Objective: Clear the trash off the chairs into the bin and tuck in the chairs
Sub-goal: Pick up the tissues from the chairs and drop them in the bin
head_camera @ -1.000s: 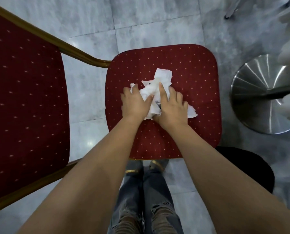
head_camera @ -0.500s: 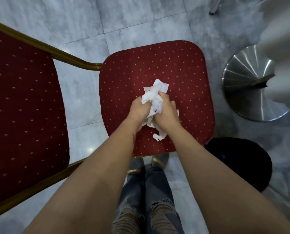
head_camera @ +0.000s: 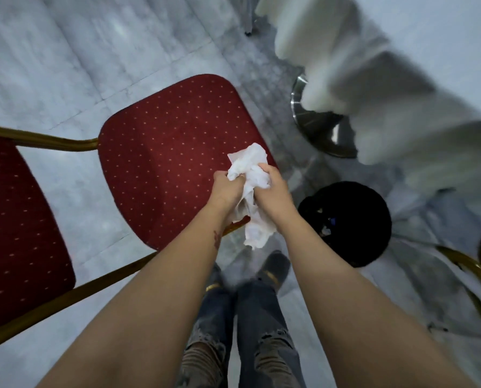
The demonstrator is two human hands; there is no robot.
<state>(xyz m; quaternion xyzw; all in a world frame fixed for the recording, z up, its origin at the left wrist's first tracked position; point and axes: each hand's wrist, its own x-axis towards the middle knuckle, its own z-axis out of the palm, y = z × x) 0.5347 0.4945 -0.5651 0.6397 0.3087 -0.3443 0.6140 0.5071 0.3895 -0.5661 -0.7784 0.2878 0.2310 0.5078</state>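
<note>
Grey marble-tile floor carries red gold-dotted padded chair, round black bin, shiny metal base, probably a table's.

Tissue wad between both hands — chair seat left, bin right.

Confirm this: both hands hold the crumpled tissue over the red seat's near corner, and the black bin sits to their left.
Wrong side. In the head view the bin is right of the hands; the tissue and seat are as stated.
</note>
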